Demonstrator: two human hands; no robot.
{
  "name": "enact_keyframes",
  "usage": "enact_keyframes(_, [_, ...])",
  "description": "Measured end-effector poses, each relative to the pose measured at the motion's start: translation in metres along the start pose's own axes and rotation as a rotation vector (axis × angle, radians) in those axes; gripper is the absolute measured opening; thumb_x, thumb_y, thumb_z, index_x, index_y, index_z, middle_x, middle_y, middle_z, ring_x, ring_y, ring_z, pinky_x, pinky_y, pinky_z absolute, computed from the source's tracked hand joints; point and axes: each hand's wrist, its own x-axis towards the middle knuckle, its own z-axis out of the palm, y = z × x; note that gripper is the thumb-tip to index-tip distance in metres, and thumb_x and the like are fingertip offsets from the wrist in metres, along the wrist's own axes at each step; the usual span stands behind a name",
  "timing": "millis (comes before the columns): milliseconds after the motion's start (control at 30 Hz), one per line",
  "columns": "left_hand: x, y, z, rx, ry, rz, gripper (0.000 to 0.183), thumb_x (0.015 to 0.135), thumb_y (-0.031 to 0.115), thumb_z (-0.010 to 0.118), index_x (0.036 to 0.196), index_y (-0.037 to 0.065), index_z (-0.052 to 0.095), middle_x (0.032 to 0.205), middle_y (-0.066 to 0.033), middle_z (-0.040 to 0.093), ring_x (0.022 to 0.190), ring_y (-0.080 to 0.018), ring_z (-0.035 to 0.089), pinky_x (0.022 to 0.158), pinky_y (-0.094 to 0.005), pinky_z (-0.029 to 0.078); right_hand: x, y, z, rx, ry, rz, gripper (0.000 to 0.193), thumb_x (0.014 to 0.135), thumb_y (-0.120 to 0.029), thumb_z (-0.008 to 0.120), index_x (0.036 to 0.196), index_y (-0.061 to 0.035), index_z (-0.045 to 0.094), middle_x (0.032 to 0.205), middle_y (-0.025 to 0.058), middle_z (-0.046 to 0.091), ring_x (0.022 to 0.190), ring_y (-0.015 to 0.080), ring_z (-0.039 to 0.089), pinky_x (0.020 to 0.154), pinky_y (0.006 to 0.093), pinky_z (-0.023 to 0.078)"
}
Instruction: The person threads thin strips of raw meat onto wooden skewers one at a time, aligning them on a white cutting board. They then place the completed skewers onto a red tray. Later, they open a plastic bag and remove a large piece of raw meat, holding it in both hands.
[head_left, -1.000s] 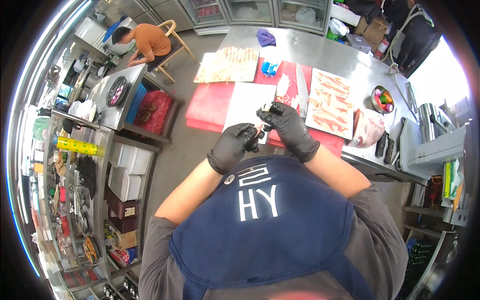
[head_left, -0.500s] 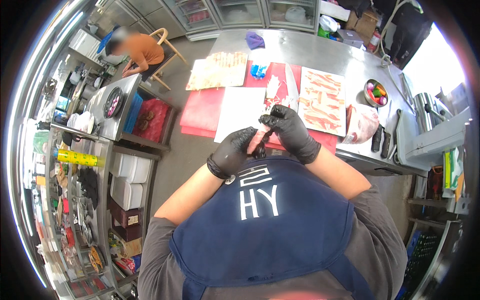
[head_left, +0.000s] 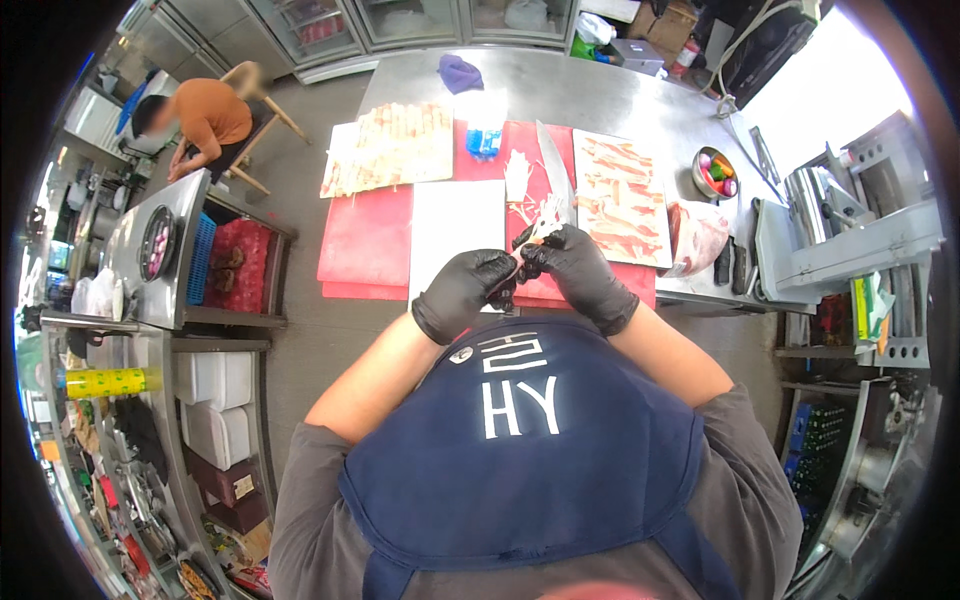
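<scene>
My left hand (head_left: 462, 295), in a black glove, pinches the lower end of a small bundle of enoki mushrooms (head_left: 547, 218). My right hand (head_left: 583, 278), gloved alike, grips the same bundle higher up. White mushroom heads stick out above my fingers. Pink meat shows on the lower part, mostly hidden by the gloves. Just beyond my hands lie a loose pile of enoki (head_left: 517, 178) and a large knife (head_left: 554, 165). To their right, thin meat slices (head_left: 622, 200) are laid out on a white board. A bare white cutting board (head_left: 455, 225) is beyond my left hand.
Rows of meat-wrapped rolls (head_left: 405, 140) cover a board at the far left. Red mats (head_left: 362, 240) lie underneath. A blue-and-clear package (head_left: 484, 140), purple cloth (head_left: 460, 74), vegetable bowl (head_left: 729, 187), meat chunk (head_left: 700, 238) and dark-handled tools (head_left: 737, 265) share the steel table. A person (head_left: 205, 118) sits far left.
The bundle has turned, so the enoki heads now stand out above my right hand and less pink meat shows. The whole view has shifted, moving the table leftward.
</scene>
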Motion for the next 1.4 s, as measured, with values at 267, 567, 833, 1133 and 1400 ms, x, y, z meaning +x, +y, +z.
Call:
enact_keyframes(267, [0.025,-0.012,-0.058,0.307,-0.043,0.105,0.031,0.097,0.028,0.057,0.106,-0.001,0.062,0.088,-0.0017,0.061,0.074,-0.0066,0.053,0.067,-0.0247,0.046,0.037,0.016,0.026,0.066,0.133,0.124,0.010,0.090,-0.012,0.063,0.087,-0.0020,0.064,0.073,0.0036,0.062,0.067,0.0116,0.057,0.063,0.0255,0.045])
enact_keyframes(567, [0.032,-0.009,-0.095,0.866,0.128,0.313,0.022,0.088,0.020,0.062,0.104,0.006,0.065,0.095,-0.0168,0.066,0.089,-0.0322,0.064,0.075,-0.0377,0.050,0.075,0.033,0.059,-0.049,0.210,0.273,0.012,0.088,-0.011,0.066,0.087,-0.0001,0.064,0.070,0.0021,0.060,0.062,0.0087,0.053,0.057,0.0232,0.042])
enact_keyframes(833, [0.041,-0.007,-0.144,0.946,0.054,0.460,0.016,0.080,0.015,0.067,0.094,0.008,0.067,0.089,-0.0116,0.066,0.082,-0.0278,0.063,0.072,-0.0370,0.051,0.086,0.039,0.077,-0.071,0.120,0.256,0.013,0.088,-0.009,0.067,0.097,-0.0006,0.065,0.080,0.0016,0.064,0.071,0.0077,0.056,0.064,0.0228,0.045])
enact_keyframes(1133, [0.089,0.054,-0.271,1.112,0.282,0.670,0.031,0.076,0.005,0.069,0.107,0.008,0.068,0.090,-0.0081,0.065,0.078,-0.0206,0.064,0.072,-0.0309,0.052,0.064,0.045,0.048,-0.114,0.194,0.262,0.027,0.089,-0.006,0.063,0.115,0.0029,0.061,0.095,0.0083,0.068,0.085,0.0142,0.065,0.077,0.0264,0.051])
enact_keyframes(1400, [0.172,0.112,-0.415,2.117,0.370,0.678,0.021,0.086,0.014,0.056,0.102,0.014,0.069,0.097,-0.0100,0.068,0.087,-0.0275,0.065,0.074,-0.0401,0.051,0.004,0.088,0.017,-0.301,0.420,0.319,0.021,0.089,-0.006,0.060,0.108,0.0030,0.064,0.082,0.0068,0.065,0.075,0.0136,0.061,0.069,0.0263,0.049])
